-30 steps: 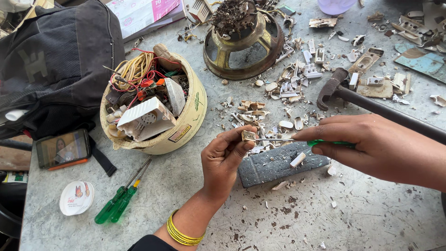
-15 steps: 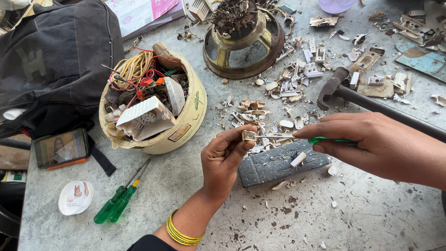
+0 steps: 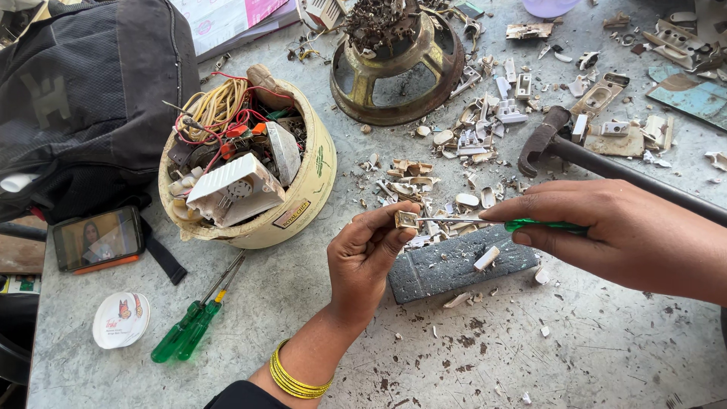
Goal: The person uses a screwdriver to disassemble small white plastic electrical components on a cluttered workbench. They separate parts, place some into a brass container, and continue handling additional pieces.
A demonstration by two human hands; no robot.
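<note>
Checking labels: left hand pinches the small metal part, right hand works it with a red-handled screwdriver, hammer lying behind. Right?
One slip: the screwdriver handle is green, not red, as the head view shows. The rest holds: the left hand pinches the small metal part, the right hand works the tool, and the hammer lies behind.

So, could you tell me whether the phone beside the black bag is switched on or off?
On: the phone screen is lit and shows a picture.

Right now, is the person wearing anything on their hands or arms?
No gloves: both hands are bare. The left hand has a stack of thin yellow bangles round the wrist, and the edge of a dark sleeve shows below them. The right hand and its forearm show no ring, band or sleeve.
</note>
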